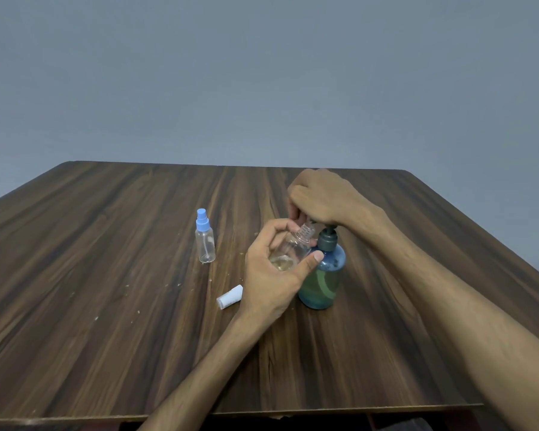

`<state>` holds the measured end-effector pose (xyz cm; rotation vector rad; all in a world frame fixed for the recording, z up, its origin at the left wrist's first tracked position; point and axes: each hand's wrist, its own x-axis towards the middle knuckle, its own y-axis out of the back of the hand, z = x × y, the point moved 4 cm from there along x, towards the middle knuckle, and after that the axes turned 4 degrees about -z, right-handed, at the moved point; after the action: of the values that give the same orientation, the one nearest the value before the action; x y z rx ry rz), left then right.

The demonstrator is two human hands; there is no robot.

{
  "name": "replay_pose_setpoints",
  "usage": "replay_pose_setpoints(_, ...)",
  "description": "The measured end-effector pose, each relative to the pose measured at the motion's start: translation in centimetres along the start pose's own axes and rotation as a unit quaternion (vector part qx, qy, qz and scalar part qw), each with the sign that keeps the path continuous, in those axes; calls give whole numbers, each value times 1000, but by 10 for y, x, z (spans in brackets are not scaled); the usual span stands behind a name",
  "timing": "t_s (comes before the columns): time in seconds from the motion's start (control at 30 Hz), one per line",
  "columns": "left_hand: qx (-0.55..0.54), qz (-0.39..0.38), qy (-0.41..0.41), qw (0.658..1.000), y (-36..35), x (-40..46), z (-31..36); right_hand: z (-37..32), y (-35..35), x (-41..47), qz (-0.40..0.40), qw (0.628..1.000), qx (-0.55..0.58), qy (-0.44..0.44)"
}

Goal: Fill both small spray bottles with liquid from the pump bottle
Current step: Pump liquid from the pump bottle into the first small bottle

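Wooden table [106,275] — two spray bottles: left hand [274,275] grips one [293,248], right hand [321,197] presses pump bottle [324,281].

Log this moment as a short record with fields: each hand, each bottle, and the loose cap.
left hand: holds the open spray bottle, tilted, neck at the pump
right hand: on the pump bottle head
open spray bottle: a little liquid at the bottom
second spray bottle: upright on the table, blue top on, looks empty
loose cap: lying on the table
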<state>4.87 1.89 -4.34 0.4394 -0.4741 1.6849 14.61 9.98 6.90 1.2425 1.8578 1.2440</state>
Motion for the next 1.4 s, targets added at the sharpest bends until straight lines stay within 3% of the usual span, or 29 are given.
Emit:
replay_pose_setpoints(0.67,6,0,-4,1000,0,1,1,2,-11,3,-16,1000,-23,6)
replay_pose_setpoints(1.07,-13,-3,2,1000,0,0,-1,3,-1,1,22,1000,-9,16)
replay_pose_setpoints(1.2,-6,-8,0,1000,0,1,1,1,-9,3,-15,999,-31,14)
replay_pose_setpoints(1.4,-1,-2,-2,1000,0,1,1,0,-5,2,-11,1000,-24,15)
